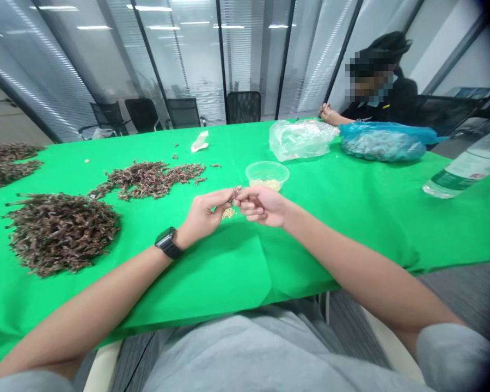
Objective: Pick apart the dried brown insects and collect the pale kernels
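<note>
Green tablecloth: clear tub of pale grains; hands pinching dried sprig.

Bright ceiling lights, glare on glass wall, soft shadows, bowed edges, dark right corners

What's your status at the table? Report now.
Left hand and right hand pinching dried brown sprig. Small yellowish grain pile below. Clear plastic tub just ahead.

Worn: black square-faced smartwatch on black strap, left wrist; loose grey short-sleeved T-shirt.
</note>
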`<state>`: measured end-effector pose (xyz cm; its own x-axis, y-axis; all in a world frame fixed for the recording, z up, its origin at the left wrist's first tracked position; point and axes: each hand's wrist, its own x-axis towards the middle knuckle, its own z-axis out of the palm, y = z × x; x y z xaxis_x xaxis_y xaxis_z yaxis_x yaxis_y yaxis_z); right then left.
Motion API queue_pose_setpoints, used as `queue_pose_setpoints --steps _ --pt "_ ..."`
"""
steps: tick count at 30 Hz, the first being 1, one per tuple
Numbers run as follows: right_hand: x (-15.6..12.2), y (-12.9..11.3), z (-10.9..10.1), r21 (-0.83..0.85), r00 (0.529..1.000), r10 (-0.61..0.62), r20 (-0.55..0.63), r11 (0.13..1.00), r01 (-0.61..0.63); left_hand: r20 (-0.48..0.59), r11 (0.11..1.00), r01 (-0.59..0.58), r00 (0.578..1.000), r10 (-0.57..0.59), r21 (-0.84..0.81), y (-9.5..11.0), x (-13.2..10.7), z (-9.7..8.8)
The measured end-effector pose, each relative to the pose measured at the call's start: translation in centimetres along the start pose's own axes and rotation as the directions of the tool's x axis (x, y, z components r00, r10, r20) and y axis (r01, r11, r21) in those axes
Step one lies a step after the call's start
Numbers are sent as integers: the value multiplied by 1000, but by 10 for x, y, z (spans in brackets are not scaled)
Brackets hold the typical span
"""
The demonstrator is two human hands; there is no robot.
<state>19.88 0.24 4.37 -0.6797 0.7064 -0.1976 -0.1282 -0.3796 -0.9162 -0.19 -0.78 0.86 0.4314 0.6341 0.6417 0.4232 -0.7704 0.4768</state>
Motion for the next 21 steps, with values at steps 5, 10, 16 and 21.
queue_pose_setpoints --steps 5,10,16,21 --pt "1 5 8 -259 961 -234 -144 947 192 -54 995 50 997 -54 -81 1 0 6" --pt "1 13 8 -824 717 -697 22 394 408 -43 989 105 993 -110 -107 -3 -3 9" --pt "1 15 -4 -923 682 -711 171 126 363 -7 981 138 990 -140 -139 1 -4 8" --pt "3 16 -1 -902 650 -742 165 153 403 -16 976 113 993 -118 -185 1 -4 8"
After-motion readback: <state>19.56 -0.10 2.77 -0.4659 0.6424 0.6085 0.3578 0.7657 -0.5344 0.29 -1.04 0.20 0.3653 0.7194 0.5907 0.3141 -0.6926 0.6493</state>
